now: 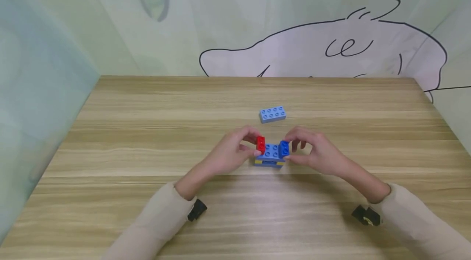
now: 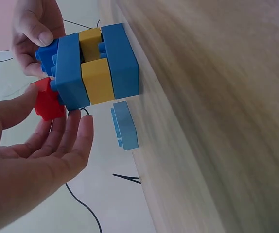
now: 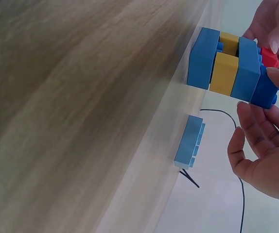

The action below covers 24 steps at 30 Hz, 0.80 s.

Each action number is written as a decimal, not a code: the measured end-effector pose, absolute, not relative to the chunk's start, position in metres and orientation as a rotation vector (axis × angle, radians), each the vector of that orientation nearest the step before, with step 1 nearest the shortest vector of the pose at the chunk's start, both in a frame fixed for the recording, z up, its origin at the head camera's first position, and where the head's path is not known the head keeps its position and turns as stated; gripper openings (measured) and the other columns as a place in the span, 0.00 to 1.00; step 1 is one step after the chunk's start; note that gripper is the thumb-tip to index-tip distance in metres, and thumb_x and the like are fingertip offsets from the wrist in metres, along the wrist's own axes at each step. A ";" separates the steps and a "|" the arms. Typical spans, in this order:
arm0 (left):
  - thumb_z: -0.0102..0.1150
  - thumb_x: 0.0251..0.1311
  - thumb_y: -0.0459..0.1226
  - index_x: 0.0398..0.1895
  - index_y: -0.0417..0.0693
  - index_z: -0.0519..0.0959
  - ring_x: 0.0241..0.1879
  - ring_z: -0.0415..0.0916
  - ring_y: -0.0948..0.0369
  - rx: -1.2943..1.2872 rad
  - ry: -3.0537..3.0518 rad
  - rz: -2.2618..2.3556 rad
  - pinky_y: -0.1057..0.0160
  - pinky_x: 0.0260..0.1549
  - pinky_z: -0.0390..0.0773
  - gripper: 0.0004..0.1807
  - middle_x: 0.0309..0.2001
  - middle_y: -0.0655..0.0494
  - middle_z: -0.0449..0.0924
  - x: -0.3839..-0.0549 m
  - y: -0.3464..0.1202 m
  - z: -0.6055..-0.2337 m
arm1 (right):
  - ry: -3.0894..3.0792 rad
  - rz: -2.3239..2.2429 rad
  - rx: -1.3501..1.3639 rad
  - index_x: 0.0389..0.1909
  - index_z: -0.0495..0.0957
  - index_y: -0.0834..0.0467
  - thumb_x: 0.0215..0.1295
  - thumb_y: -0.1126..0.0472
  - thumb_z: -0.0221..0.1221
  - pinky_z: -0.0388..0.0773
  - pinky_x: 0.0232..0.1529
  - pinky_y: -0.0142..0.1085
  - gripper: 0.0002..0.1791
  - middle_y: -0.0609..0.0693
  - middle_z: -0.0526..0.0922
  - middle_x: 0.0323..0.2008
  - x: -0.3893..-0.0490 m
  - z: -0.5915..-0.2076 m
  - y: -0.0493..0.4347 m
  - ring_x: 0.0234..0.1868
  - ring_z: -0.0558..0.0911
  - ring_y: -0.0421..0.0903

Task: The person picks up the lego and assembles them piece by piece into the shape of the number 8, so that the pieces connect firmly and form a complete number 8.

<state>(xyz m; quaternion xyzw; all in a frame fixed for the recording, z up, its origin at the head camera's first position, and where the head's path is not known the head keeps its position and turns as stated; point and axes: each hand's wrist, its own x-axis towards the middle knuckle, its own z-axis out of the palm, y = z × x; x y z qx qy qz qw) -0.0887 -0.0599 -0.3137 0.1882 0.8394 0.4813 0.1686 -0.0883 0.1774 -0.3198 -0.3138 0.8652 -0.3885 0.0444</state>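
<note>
my left fingers [image 1: 248, 131] pinch the red brick [image 1: 261, 145] at the left end of the top of the stack [image 1: 271, 151]; my right fingers [image 1: 299, 133] pinch the dark blue brick [image 1: 284, 149] at its right end. the stack, yellow bricks [image 2: 98, 82] between two blue bricks [image 2: 122, 63], stands on the counter [image 1: 147, 129]. beyond it, apart, lies a light brick [image 1: 272, 115].

Wood-grained table [image 1: 128, 137], cartoon-printed backdrop [image 1: 235, 10]

The table [image 1: 147, 129] is showing tan wood-grain streaks, the stack [image 1: 271, 152] blue and yellow, its nine-o'clock brick [image 1: 260, 145] red, its three-o'clock brick [image 1: 284, 149] deep blue (the twelve-o'clock brick [image 1: 272, 115] is looking pale blue).
</note>
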 end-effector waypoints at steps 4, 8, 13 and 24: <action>0.60 0.55 0.32 0.50 0.42 0.72 0.50 0.72 0.59 0.566 2.407 1.362 0.64 0.45 0.75 0.18 0.47 0.54 0.75 -0.086 -0.060 -0.315 | 2.645 -1.191 -0.962 0.42 0.77 0.60 0.50 0.65 0.68 0.76 0.35 0.40 0.17 0.47 0.78 0.38 -0.088 -0.320 0.178 0.34 0.76 0.42; 0.60 0.56 0.32 0.51 0.41 0.72 0.50 0.71 0.59 0.579 2.427 1.344 0.64 0.45 0.75 0.19 0.48 0.53 0.75 -0.084 -0.061 -0.315 | 2.647 -1.195 -0.965 0.42 0.77 0.60 0.49 0.65 0.68 0.76 0.34 0.39 0.17 0.47 0.78 0.38 -0.088 -0.321 0.177 0.34 0.76 0.42; 0.59 0.57 0.31 0.50 0.41 0.72 0.50 0.71 0.58 0.604 2.459 1.324 0.63 0.46 0.75 0.17 0.48 0.53 0.75 -0.083 -0.061 -0.317 | 2.651 -1.195 -0.969 0.42 0.77 0.60 0.49 0.65 0.68 0.76 0.34 0.39 0.17 0.47 0.78 0.38 -0.088 -0.321 0.177 0.34 0.76 0.43; 0.58 0.58 0.33 0.51 0.42 0.72 0.49 0.72 0.58 0.683 2.569 1.222 0.62 0.46 0.74 0.17 0.47 0.52 0.75 -0.080 -0.061 -0.316 | 2.660 -1.200 -0.986 0.41 0.77 0.61 0.48 0.67 0.68 0.76 0.33 0.40 0.17 0.48 0.79 0.38 -0.088 -0.323 0.177 0.33 0.76 0.43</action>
